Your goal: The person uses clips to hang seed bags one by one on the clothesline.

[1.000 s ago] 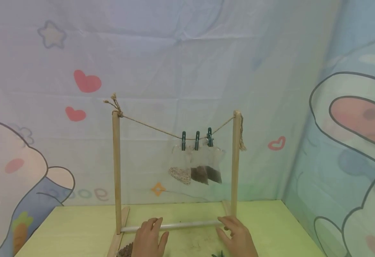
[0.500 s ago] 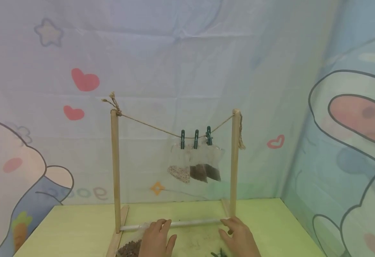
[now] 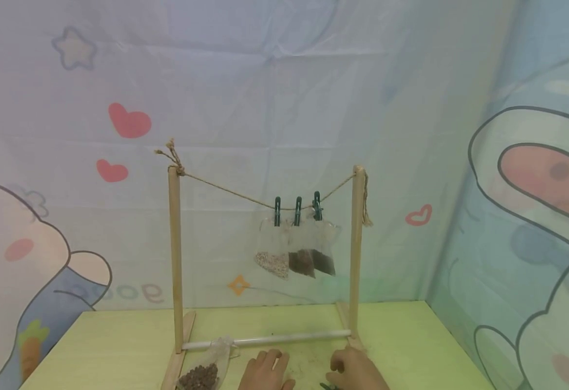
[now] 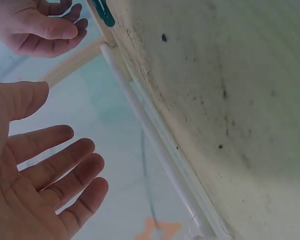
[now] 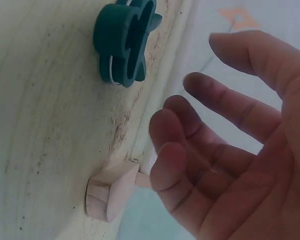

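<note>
My left hand [image 3: 265, 372] is over the table's front, its fingers spread and holding nothing in the left wrist view. My right hand [image 3: 354, 372] is to its right, fingers loosely bent and nothing in the grasp. Close to the right hand a dark green clothespin [image 5: 125, 45] lies on the table; the head view shows only its tip. Left of my left hand a clear plastic bag of brown pellets [image 3: 200, 376] lies by the frame's left foot, cut off by the lower edge. Three similar clothespins, one of them a green clothespin [image 3: 277, 211], hang above.
A wooden frame with a left post [image 3: 175, 260] and a right post [image 3: 356, 254] carries a sagging rope [image 3: 230, 192]. From it hang a bag of speckled grains [image 3: 273, 264] and two bags of dark contents. A white rod [image 3: 289, 338] joins the posts low over the yellow table [image 3: 391, 330].
My left hand has moved right and back toward me, off the bag of brown pellets, which now shows more fully. The right hand has drawn down toward the clothespin on the table.
</note>
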The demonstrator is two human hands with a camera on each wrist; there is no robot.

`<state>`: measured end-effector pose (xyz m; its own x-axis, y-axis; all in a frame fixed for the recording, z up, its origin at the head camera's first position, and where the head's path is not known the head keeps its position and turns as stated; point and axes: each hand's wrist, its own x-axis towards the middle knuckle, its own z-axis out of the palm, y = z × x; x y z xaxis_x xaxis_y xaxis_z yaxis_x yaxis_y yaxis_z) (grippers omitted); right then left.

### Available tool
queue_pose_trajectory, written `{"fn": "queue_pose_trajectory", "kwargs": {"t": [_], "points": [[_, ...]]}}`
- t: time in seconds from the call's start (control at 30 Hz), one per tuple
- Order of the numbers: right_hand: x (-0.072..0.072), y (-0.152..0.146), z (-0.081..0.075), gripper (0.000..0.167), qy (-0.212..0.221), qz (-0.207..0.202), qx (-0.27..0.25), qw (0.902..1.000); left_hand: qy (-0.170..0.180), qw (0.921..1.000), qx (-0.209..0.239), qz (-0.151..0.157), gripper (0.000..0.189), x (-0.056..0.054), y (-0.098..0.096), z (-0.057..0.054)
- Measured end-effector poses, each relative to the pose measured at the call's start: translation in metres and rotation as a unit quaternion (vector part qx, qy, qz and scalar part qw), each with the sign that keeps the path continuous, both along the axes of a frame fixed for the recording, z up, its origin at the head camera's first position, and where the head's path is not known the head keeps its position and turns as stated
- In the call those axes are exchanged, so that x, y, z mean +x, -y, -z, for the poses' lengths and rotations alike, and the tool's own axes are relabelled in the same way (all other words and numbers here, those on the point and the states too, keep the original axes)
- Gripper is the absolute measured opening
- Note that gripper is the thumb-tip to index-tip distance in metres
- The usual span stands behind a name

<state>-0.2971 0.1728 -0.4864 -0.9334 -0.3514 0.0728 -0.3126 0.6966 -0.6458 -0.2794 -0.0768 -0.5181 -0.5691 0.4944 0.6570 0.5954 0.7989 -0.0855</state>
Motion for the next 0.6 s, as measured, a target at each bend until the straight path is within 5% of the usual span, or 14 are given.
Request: {"fn": "queue_pose_trajectory", "kwargs": {"t": [0.13,0.43,0.6], "points": [[0.002,0.005,0.007,0.021,-0.007,-0.005,0.011,0.9999,-0.052,0.9986,0.002,0.006,0.036,-0.001,-0.004,0.007],[-0.001,0.015,0.022,0.026,-0.02,0.018,0.063,0.9976,-0.037,0.9993,0.005,-0.003,0.036,0.002,-0.005,0.007],[-0.001,0.019,0.021,0.029,-0.023,0.028,0.076,0.9965,0.012,0.9999,-0.003,-0.011,0.034,0.003,-0.004,0.003]]}}
